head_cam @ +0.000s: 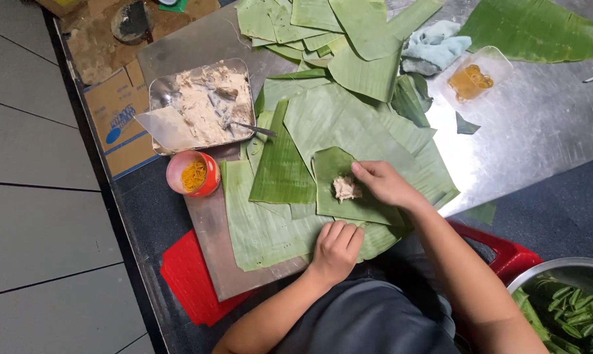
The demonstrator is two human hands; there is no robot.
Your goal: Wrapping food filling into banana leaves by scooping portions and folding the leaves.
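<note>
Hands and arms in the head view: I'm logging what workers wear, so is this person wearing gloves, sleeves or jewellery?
Both the left hand and the right hand are bare, with no gloves. No rings, watch or bracelet show. Both forearms are uncovered as far as the frame shows, so no sleeve is visible. Below them is dark grey clothing.

Two hands (336, 249), one metal tray (201, 105), one pink cup (193, 174) (banana leaves (336, 124) uncountable)
</note>
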